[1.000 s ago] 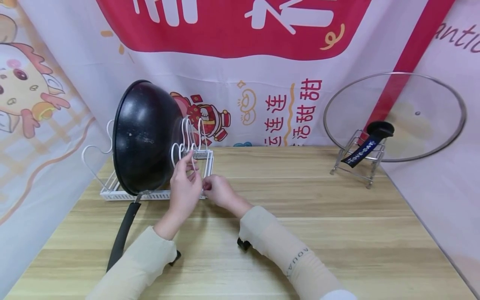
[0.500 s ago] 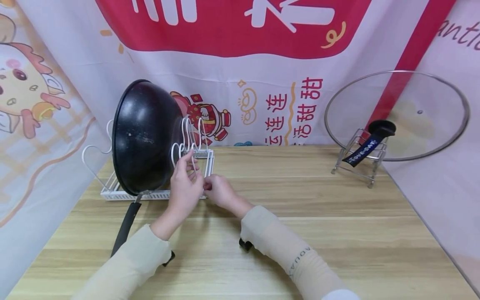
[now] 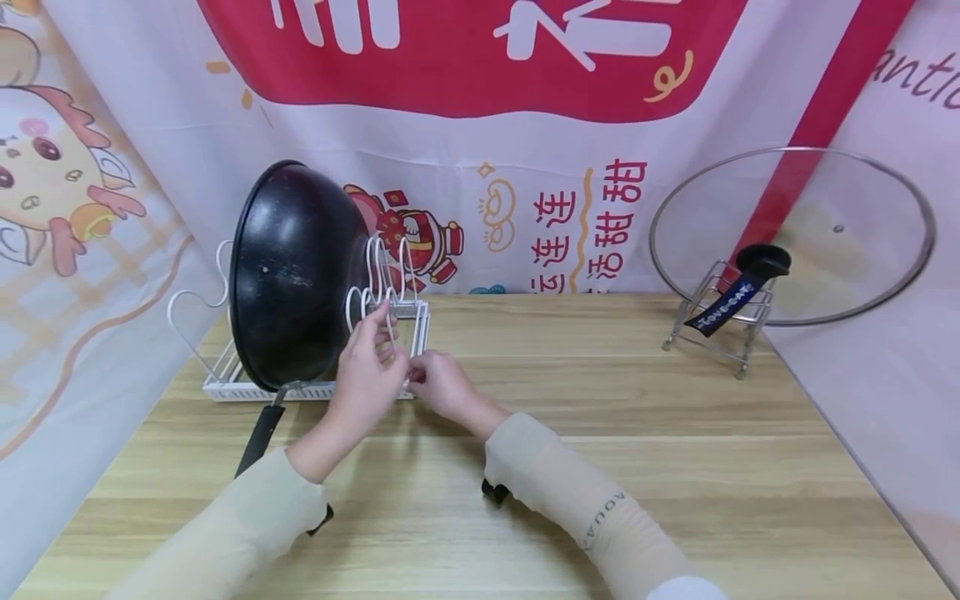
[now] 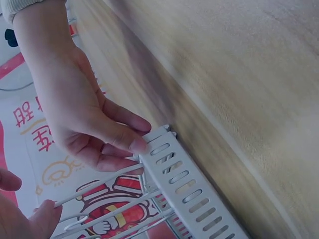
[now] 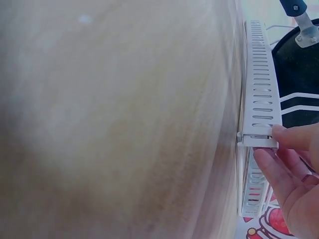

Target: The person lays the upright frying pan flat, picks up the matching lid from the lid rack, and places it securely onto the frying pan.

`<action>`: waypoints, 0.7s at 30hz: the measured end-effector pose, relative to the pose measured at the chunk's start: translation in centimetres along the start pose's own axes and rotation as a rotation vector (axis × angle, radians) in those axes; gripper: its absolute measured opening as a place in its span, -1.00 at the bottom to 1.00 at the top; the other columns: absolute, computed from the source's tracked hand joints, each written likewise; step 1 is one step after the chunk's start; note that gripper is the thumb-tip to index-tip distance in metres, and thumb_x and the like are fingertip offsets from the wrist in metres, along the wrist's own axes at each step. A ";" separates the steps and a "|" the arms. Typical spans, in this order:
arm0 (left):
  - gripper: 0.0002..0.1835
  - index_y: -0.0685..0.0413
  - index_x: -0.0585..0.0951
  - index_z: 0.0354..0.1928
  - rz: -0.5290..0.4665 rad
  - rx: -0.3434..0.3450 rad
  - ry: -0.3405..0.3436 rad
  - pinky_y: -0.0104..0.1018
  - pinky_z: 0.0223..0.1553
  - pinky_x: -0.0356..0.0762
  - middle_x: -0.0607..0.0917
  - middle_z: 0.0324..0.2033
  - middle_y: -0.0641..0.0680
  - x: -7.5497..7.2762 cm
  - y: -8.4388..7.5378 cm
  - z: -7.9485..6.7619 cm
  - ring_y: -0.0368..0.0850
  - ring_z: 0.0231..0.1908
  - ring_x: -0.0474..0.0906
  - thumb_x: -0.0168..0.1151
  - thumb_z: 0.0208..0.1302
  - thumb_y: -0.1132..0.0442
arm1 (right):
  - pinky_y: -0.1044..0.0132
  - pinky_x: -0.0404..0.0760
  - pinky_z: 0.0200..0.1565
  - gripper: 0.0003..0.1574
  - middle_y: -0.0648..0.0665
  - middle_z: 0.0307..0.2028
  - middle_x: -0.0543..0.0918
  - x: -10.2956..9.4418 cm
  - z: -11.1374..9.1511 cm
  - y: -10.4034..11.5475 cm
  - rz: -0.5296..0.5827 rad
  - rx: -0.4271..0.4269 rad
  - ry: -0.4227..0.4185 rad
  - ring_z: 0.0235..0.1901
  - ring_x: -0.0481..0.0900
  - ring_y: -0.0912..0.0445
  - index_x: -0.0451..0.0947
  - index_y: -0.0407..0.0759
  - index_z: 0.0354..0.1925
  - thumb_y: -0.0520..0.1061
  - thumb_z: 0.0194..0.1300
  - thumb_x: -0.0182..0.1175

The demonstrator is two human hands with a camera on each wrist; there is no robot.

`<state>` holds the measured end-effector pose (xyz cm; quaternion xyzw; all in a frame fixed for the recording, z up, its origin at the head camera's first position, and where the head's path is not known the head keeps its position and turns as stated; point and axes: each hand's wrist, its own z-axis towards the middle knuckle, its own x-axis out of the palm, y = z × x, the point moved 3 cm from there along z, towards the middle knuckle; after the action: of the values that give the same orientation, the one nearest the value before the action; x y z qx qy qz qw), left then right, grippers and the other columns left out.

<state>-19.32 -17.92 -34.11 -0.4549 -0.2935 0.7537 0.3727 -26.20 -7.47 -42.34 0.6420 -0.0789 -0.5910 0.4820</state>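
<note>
A white pan rack [image 3: 225, 390] with a slotted front rail [image 5: 261, 89] and upright wire dividers stands at the left of the table. My left hand [image 3: 366, 371] holds the rightmost wire divider [image 3: 392, 325], its thumb and fingers on the wire; part of that hand [image 4: 30, 221] shows low in the left wrist view. At the rack's front right corner, my right hand [image 3: 447, 387] pinches the divider's lower end by the rail, thumb and fingertips right at the rail's end [image 5: 261, 142]. A black wok [image 3: 292, 267] leans on its side in the rack, handle [image 3: 260, 437] toward me.
At the back right, a large glass lid [image 3: 832, 200] stands upright in a small metal wire stand [image 3: 705, 300]. Its black knob carries a dark label. Printed cloth [image 3: 450, 150] hangs behind and beside the wooden table [image 3: 600, 383].
My left forearm has swung outward to the left and covers more of the wok handle. Both hands keep their places at the divider and the rack corner.
</note>
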 end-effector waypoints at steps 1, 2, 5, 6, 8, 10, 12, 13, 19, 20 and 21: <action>-0.32 0.29 0.30 0.49 -0.002 -0.005 0.005 -0.05 0.15 0.60 0.52 0.17 0.31 -0.1 0.0 0.0 0.25 0.16 0.55 0.16 0.31 0.54 | 0.55 0.60 -0.25 -0.81 -0.11 -0.27 0.68 0.0 0.0 0.0 -0.006 -0.006 0.002 -0.32 0.61 0.19 0.72 -0.29 -0.15 -0.37 0.22 0.42; -0.32 0.29 0.30 0.49 -0.006 -0.010 0.010 -0.04 0.15 0.60 0.52 0.18 0.32 -0.2 0.0 0.0 0.26 0.17 0.56 0.17 0.31 0.54 | 0.55 0.60 -0.24 -0.80 -0.12 -0.25 0.68 0.0 -0.1 0.0 -0.006 -0.011 0.005 -0.31 0.62 0.18 0.73 -0.29 -0.14 -0.37 0.23 0.42; -0.31 0.28 0.31 0.49 -0.018 -0.020 0.026 -0.02 0.14 0.61 0.53 0.20 0.33 -0.5 0.0 0.1 0.28 0.17 0.56 0.18 0.30 0.54 | 0.54 0.60 -0.23 -0.79 -0.13 -0.23 0.69 -0.2 -0.2 0.1 -0.011 -0.028 0.013 -0.28 0.63 0.17 0.73 -0.31 -0.13 -0.38 0.23 0.41; -0.31 0.28 0.32 0.49 -0.018 -0.021 0.032 0.00 0.13 0.61 0.53 0.21 0.34 -0.6 -0.1 0.1 0.29 0.17 0.56 0.19 0.30 0.54 | 0.54 0.60 -0.22 -0.78 -0.14 -0.22 0.69 -0.3 -0.3 0.2 -0.012 -0.035 0.016 -0.28 0.64 0.16 0.73 -0.31 -0.12 -0.39 0.23 0.41; -0.31 0.25 0.33 0.49 -0.014 -0.023 0.047 0.02 0.13 0.61 0.53 0.23 0.34 -0.9 -0.1 0.1 0.29 0.17 0.57 0.20 0.31 0.52 | 0.54 0.59 -0.22 -0.76 -0.15 -0.21 0.70 -0.5 -0.4 0.2 -0.021 -0.048 0.023 -0.27 0.64 0.15 0.73 -0.31 -0.09 -0.39 0.24 0.40; -0.31 0.22 0.32 0.50 -0.009 -0.024 0.067 0.04 0.13 0.61 0.53 0.24 0.34 -1.0 0.0 0.1 0.29 0.18 0.57 0.21 0.33 0.50 | 0.55 0.59 -0.21 -0.73 -0.16 -0.19 0.69 -0.6 -0.4 0.3 -0.038 -0.062 0.034 -0.25 0.65 0.14 0.73 -0.32 -0.06 -0.38 0.25 0.39; -0.31 0.19 0.32 0.51 -0.005 -0.027 0.087 0.07 0.13 0.60 0.53 0.26 0.35 -1.2 0.0 0.1 0.29 0.18 0.57 0.21 0.35 0.48 | 0.56 0.59 -0.21 -0.71 -0.17 -0.18 0.69 -0.8 -0.5 0.3 -0.056 -0.078 0.045 -0.24 0.67 0.11 0.73 -0.32 -0.03 -0.39 0.25 0.38; -0.31 0.18 0.31 0.52 -0.008 -0.029 0.097 0.07 0.13 0.59 0.53 0.27 0.34 -1.3 0.0 0.1 0.30 0.18 0.56 0.21 0.35 0.48 | 0.56 0.59 -0.20 -0.70 -0.18 -0.17 0.69 -0.8 -0.6 0.3 -0.068 -0.088 0.051 -0.23 0.68 0.10 0.72 -0.33 -0.02 -0.39 0.26 0.38; -0.29 0.14 0.28 0.54 -0.021 -0.050 0.151 0.09 0.15 0.57 0.48 0.34 0.34 -1.7 0.1 0.0 0.30 0.22 0.53 0.19 0.37 0.48 | 0.57 0.61 -0.18 -0.65 -0.22 -0.11 0.70 -1.1 -0.9 0.4 -0.092 -0.120 0.094 -0.18 0.72 0.04 0.70 -0.35 0.04 -0.41 0.26 0.36; -0.28 0.13 0.27 0.55 -0.021 -0.053 0.156 0.09 0.15 0.57 0.47 0.35 0.34 -1.8 0.1 -0.1 0.29 0.23 0.53 0.19 0.37 0.47 | 0.57 0.61 -0.17 -0.64 -0.23 -0.10 0.70 -1.1 -0.9 0.5 -0.094 -0.124 0.100 -0.17 0.72 0.04 0.69 -0.35 0.05 -0.41 0.26 0.36; -0.28 0.12 0.27 0.55 -0.023 -0.057 0.160 0.08 0.15 0.57 0.46 0.36 0.34 -1.8 0.2 -0.1 0.28 0.23 0.53 0.19 0.37 0.48 | 0.55 0.62 -0.16 -0.63 -0.24 -0.08 0.70 -1.2 -1.0 0.5 -0.094 -0.128 0.106 -0.16 0.73 0.03 0.68 -0.35 0.06 -0.40 0.26 0.36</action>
<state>-18.73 -19.51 -33.46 -0.5206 -0.2894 0.7020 0.3904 -25.50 -6.42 -41.33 0.6432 0.0148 -0.5820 0.4974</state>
